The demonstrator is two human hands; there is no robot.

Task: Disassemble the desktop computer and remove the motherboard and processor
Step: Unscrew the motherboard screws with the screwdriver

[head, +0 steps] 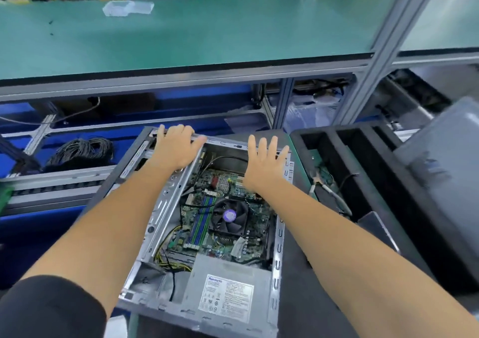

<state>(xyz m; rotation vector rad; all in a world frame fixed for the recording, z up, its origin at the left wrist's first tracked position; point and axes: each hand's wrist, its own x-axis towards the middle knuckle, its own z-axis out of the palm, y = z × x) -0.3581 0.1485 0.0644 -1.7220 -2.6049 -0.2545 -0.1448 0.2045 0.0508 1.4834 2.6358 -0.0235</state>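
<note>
On the bench (293, 311), one open computer case (160, 203) lying flat, side panel off. Inside — one motherboard (228, 208), still seated, with one black cooler fan (229, 217) at its centre, a purple sticker on the hub, and blue-and-green memory slots (202, 221) just to its left. One grey power supply (230, 283) at the near end, white label up, yellow and black wires (166, 249) running from it. Two bare hands: left hand (176, 148) curled over the far rim of the case, gripping it; right hand (264, 161) spread flat, fingers straight, at the far right edge — touching or hovering, cannot tell. To the right, one black foam tray (363, 161) with several slots. Above, one green shelf (194, 34).
</note>
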